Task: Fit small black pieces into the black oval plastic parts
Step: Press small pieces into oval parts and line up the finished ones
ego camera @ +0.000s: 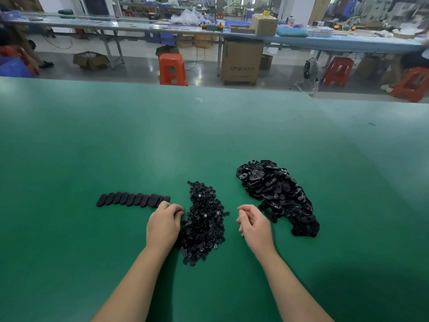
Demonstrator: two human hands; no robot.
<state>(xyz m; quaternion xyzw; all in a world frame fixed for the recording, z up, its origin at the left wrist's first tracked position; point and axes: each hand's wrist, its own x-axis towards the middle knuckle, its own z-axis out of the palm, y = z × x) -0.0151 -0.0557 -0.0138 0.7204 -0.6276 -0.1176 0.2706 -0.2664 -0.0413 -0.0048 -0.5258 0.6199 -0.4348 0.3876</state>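
Head view. The left hand (165, 222) lies palm down on the green table mat (92, 140), fingers curled at the near end of a row of overlapping black oval plastic parts (133, 199); whether it grips one cannot be told. Between the hands lies the heap of small black pieces (204, 225). The right hand (253, 223) hovers loosely curled, holding nothing. Beyond it lies a heap of loose black oval shells (278, 194).

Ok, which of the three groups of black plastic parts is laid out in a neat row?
The row of black oval plastic parts left of the left hand; the other two groups are loose heaps.
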